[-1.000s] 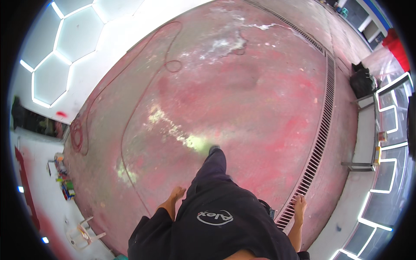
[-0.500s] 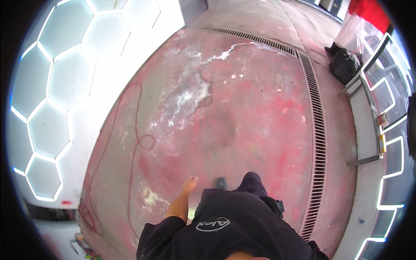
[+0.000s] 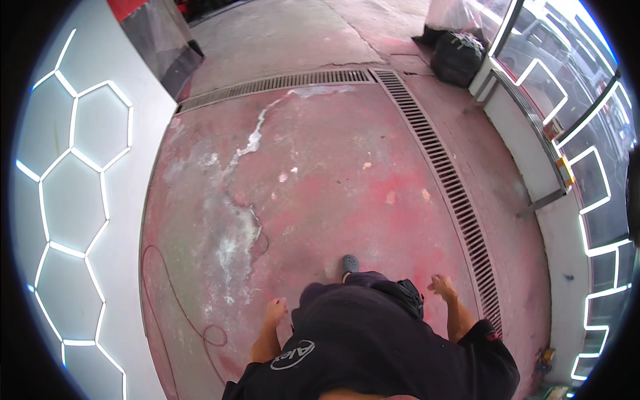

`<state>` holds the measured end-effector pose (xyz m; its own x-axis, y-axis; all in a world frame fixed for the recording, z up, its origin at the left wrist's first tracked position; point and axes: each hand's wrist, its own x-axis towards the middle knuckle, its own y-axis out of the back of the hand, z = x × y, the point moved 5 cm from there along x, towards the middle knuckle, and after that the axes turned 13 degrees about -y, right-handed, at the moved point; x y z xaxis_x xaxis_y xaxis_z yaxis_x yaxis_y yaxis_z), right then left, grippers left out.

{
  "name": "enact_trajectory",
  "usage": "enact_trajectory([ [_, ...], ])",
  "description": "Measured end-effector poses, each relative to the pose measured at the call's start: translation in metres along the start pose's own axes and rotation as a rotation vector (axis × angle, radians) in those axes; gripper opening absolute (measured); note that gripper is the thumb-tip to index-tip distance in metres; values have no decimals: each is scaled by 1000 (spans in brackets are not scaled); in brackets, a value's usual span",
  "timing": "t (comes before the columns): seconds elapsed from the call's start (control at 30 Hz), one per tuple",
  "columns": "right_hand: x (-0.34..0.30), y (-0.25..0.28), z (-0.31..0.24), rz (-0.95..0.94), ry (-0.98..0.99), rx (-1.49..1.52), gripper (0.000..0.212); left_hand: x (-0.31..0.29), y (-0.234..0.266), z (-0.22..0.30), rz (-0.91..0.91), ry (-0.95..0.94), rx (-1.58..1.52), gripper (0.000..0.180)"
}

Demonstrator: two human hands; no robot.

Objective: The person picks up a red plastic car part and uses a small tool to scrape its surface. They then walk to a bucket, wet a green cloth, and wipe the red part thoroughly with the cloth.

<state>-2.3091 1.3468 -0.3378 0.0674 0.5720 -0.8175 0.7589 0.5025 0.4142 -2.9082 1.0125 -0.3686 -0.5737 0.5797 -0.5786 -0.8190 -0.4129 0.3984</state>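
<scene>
Ahead of the hands (image 3: pixel 443 287), a black bag (image 3: pixel 458 60) sits near the floor grate (image 3: pixel 445 172).

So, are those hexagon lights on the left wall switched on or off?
On: the hexagon lights glow bright white, their lines standing out clearly against the duller wall.

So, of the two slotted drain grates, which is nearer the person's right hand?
The long grate running lengthwise, to the right of the right hand; the other grate runs crosswise, well ahead, near the picture's top.
</scene>
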Motion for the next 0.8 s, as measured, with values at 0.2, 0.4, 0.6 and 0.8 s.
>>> enact_trajectory([
  [0.2,44,21,-246,153,243,-28,34,44,-21,-6,-173,385,-41,42],
  [0.4,166,-43,-361,21,306,-298,33,215,-1,55,-245,441,-36,45],
  [0.6,170,-125,-490,-126,-212,-152,31,529,115,227,-211,-202,438,47],
  [0.8,259,-177,-628,-57,-116,87,30,747,241,610,145,-402,-29,43],
])
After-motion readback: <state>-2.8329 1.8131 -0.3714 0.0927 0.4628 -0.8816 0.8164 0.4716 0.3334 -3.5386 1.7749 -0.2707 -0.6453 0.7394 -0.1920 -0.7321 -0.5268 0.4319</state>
